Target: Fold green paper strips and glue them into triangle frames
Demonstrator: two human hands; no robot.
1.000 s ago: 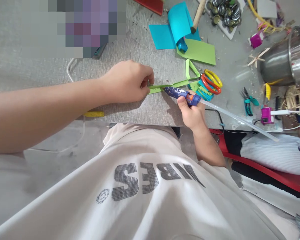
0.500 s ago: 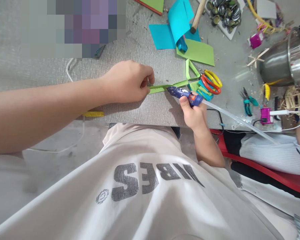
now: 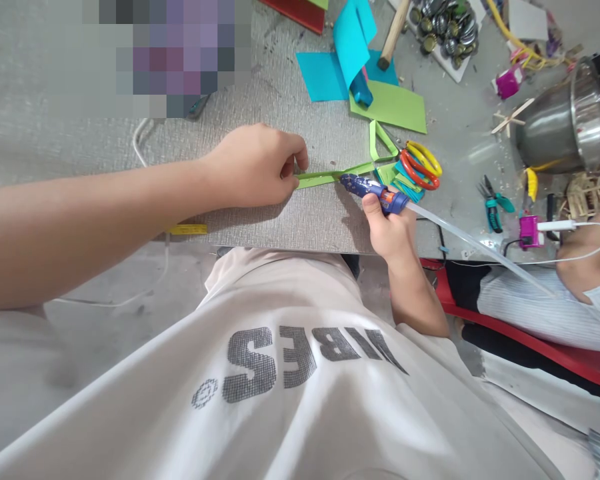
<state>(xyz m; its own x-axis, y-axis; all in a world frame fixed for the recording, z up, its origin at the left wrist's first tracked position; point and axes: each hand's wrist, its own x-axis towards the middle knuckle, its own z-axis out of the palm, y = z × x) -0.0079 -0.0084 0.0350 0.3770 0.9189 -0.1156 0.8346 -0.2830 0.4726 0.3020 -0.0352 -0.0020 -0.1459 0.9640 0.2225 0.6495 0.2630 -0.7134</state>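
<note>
My left hand (image 3: pixel 260 163) pinches the left end of a green paper strip (image 3: pixel 320 179) lying over the grey table. In my right hand (image 3: pixel 390 227) is a blue glue gun (image 3: pixel 367 189), its tip touching or just above the strip's middle. A long clear glue stick (image 3: pixel 460 233) sticks out of its back end. The strip's right end reaches a folded green paper loop (image 3: pixel 377 141). Beside it, scissors with red and yellow handles (image 3: pixel 420 165) rest on small green and blue paper pieces (image 3: pixel 409 183).
Blue paper sheets (image 3: pixel 323 77), a green sheet (image 3: pixel 395 107) and a hammer handle (image 3: pixel 394 37) lie farther back. Bottle caps (image 3: pixel 447 30), a metal pot (image 3: pixel 550 133) and teal pliers (image 3: pixel 493 207) are right. Another person's arm (image 3: pixel 580 267) is at the far right.
The glue gun and my right hand have shifted slightly right along the strip. My left hand keeps its pinch. At the far right, the other person's arm has come farther into view.
</note>
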